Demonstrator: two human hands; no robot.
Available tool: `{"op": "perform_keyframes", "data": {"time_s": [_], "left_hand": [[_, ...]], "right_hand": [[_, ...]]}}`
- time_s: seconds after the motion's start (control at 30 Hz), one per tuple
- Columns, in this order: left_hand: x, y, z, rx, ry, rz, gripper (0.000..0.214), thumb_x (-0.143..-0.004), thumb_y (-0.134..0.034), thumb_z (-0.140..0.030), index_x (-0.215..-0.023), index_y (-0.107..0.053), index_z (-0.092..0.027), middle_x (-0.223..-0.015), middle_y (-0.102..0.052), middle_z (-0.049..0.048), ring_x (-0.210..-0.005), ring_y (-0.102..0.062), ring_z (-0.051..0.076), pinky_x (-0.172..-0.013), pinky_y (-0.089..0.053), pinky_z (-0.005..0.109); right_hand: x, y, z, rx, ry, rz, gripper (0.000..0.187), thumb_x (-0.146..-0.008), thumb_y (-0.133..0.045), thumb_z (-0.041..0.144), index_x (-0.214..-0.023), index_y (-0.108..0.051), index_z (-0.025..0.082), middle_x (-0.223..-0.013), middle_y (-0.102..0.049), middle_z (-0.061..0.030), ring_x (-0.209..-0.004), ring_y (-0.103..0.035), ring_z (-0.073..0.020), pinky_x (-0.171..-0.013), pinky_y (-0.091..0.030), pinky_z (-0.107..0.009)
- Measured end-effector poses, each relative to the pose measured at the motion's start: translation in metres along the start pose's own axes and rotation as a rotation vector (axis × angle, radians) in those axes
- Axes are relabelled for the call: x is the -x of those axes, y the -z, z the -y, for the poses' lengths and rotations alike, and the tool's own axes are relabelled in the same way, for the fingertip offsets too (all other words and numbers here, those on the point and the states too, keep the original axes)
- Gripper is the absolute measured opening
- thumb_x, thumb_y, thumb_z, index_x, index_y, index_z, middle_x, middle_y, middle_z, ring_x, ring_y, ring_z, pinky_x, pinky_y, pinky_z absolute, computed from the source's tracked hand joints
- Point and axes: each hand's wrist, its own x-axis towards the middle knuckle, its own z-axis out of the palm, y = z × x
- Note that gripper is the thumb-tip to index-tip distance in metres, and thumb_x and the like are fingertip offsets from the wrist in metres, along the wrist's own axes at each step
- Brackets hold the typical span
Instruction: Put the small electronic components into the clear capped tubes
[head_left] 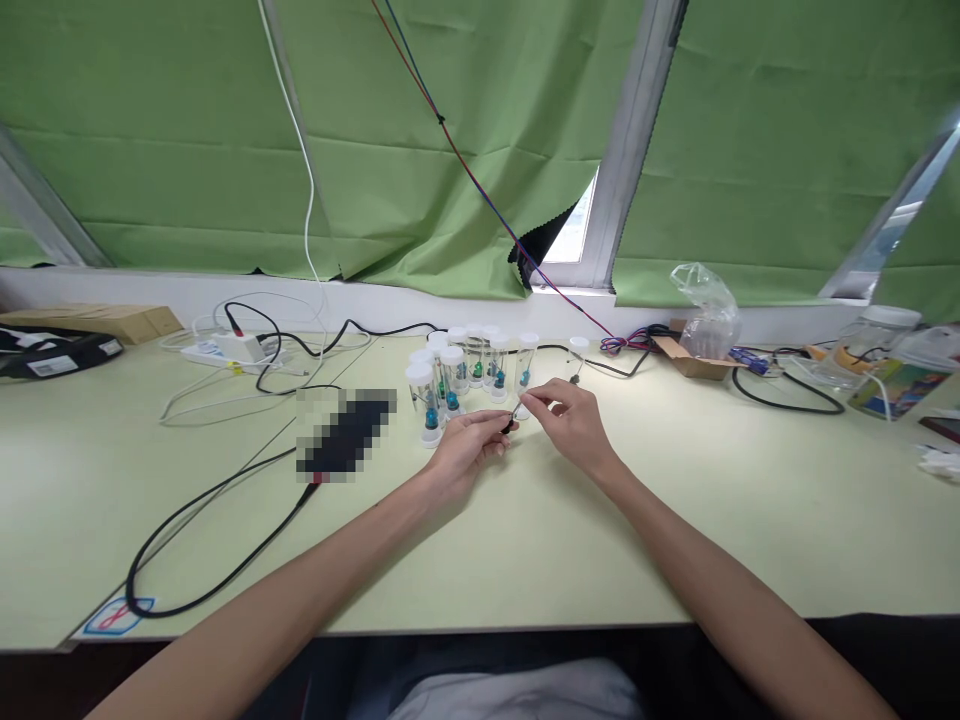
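My left hand (469, 447) is closed in a pinch on a small dark part (508, 426) just above the pale green table (675, 520). My right hand (571, 418) is also pinched, its fingertips meeting the left hand's at a thin wire end of that same part. Right behind both hands stands a cluster of several clear plastic vials (465, 375) with white caps, upside down, with small blue or green pieces inside. One more vial (577, 358) stands apart to the right.
A blurred black device (345, 435) with a black cable (195, 530) lies left of my hands. A white power strip (229, 350) sits at the back left, a cardboard box with a plastic bag (701, 335) at the back right. Red and blue wires (480, 185) hang from above.
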Motion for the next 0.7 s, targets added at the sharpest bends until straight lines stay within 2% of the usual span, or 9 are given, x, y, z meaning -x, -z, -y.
{"op": "perform_keyframes", "data": {"time_s": [0.2, 0.37, 0.53, 0.7], "left_hand": [[-0.0015, -0.0001, 0.0032, -0.03, -0.082, -0.018, 0.017, -0.072, -0.074, -0.019, -0.086, -0.072, -0.01, -0.086, -0.071, 0.0107, -0.056, -0.054, 0.007, -0.055, -0.044, 0.023], [-0.0042, 0.0008, 0.005, -0.093, -0.189, -0.068, 0.032, -0.067, -0.079, -0.025, -0.093, -0.068, -0.01, -0.086, -0.07, 0.0108, -0.06, -0.06, 0.012, -0.06, -0.048, 0.028], [-0.003, 0.002, 0.0034, -0.215, -0.325, -0.085, 0.042, -0.067, -0.08, -0.036, -0.098, -0.064, -0.013, -0.097, -0.068, 0.0107, -0.063, -0.064, 0.014, -0.067, -0.053, 0.032], [-0.0044, 0.0042, 0.0036, -0.309, -0.441, -0.124, 0.045, -0.07, -0.077, -0.035, -0.107, -0.062, -0.014, -0.106, -0.064, 0.0108, -0.066, -0.067, 0.014, -0.068, -0.056, 0.032]], "right_hand": [[0.0006, 0.0002, 0.0018, 0.004, 0.023, -0.023, 0.021, -0.086, -0.06, 0.033, -0.075, -0.071, 0.02, -0.072, -0.066, -0.0049, -0.066, -0.059, -0.0157, -0.053, -0.045, -0.025], [0.0008, -0.0004, 0.0006, -0.004, 0.022, -0.029, 0.019, -0.086, -0.06, 0.031, -0.075, -0.071, 0.02, -0.072, -0.066, -0.0045, -0.066, -0.059, -0.0155, -0.053, -0.045, -0.025], [0.0005, -0.0007, 0.0002, -0.013, 0.013, -0.029, 0.02, -0.086, -0.06, 0.031, -0.075, -0.071, 0.019, -0.072, -0.067, -0.0048, -0.066, -0.06, -0.0154, -0.053, -0.046, -0.025], [0.0007, -0.0011, 0.0009, -0.047, -0.027, -0.009, 0.022, -0.086, -0.06, 0.033, -0.075, -0.072, 0.018, -0.074, -0.069, -0.0058, -0.067, -0.061, -0.0161, -0.055, -0.048, -0.025]]}}
